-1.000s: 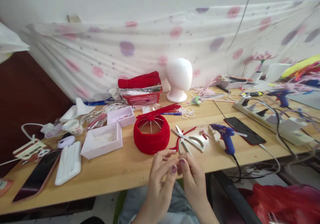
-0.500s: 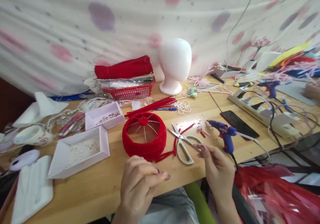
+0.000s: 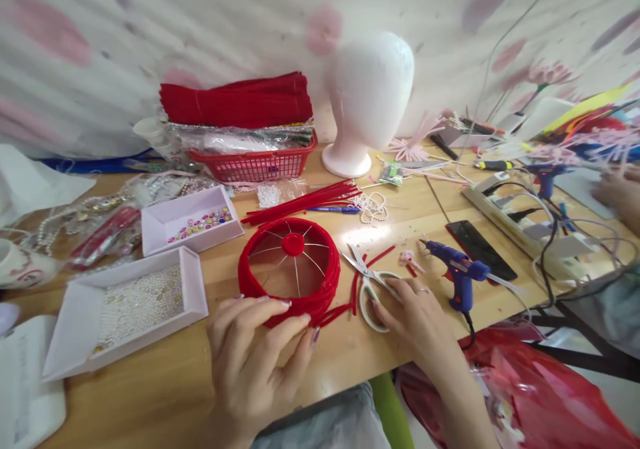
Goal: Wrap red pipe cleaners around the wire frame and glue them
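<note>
A round red frame [image 3: 250, 287], wrapped in fuzzy red strips, has white wire spokes meeting at a red disc [image 3: 293, 244]. At its front edge is my left hand [image 3: 257, 359], fingers apart and fingertips over the lower rim; whether they touch it I cannot tell. My right hand [image 3: 420, 315] reaches over the handles of the scissors [image 3: 369, 302], thumb by one loop and fingers across the other. The scissors lie flat with blades parted. Cut red strips [image 3: 382, 253] lie around the blades, and a blue glue gun [image 3: 460, 272] rests to the right.
Pale trays of pearls [image 3: 193, 272] and gems [image 3: 150, 225] stand left. Behind are a red basket [image 3: 250, 167], loose red strips [image 3: 300, 202] and a white foam head [image 3: 373, 95]. A phone [image 3: 480, 250] and power strip [image 3: 520, 225] lie right, near another person's hand [image 3: 620, 192].
My right hand has moved to the scissors' handles, its pinch opened. My left hand has spread its fingers and come up to the red frame. The view has shifted.
</note>
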The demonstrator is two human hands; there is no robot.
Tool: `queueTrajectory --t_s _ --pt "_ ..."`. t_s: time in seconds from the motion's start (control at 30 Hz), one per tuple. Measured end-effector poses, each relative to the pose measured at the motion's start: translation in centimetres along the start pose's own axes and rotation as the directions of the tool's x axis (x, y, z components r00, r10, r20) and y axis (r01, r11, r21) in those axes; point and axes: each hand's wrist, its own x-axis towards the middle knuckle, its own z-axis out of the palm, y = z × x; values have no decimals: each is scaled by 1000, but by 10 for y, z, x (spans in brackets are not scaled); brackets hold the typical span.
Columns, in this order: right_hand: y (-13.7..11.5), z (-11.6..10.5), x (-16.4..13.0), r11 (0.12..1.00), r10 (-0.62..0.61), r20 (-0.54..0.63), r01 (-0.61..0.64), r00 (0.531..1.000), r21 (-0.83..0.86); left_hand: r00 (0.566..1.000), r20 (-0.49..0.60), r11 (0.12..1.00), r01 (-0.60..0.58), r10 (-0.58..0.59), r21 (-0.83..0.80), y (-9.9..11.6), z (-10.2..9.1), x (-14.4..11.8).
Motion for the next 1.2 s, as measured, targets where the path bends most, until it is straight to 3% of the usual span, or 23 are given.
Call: queueTrajectory --t_s 0.1,0.23,0.3,0.4,0.5,0.57,0.67,0.83,0.97,1.2 --pt "-5 -14 0 998 25 59 -28 998 63 999 23 996 29 -31 90 1 9 -2" --pt "-4 -36 -8 925 193 193 -244 962 290 997 49 992 53 -59 115 5 16 -3" --pt "0 -47 -12 806 222 285 -340 933 485 995 59 990 67 -75 122 8 19 0" --pt "7 -55 -20 507 162 418 -439 894 742 992 61 986 106 -114 126 13 24 4" --pt "8 -53 -29 254 5 510 -494 860 832 988 65 984 131 -140 124 16 27 6" --pt "6 -49 -35 184 -134 523 -498 841 847 988 77 985 124 -135 124 16 27 5" --pt "0 -47 -40 212 -289 557 -516 778 830 989 74 985 121 -131 127 15 27 4" --pt "-11 -55 -35 354 -359 674 -573 646 739 989 62 983 122 -132 140 15 28 6" --pt "-18 -55 -29 419 -322 682 -547 656 724 989 66 981 122 -132 149 14 28 7" --pt "-21 -44 -36 283 -310 675 -612 670 738 989 71 983 117 -128 142 12 29 7"
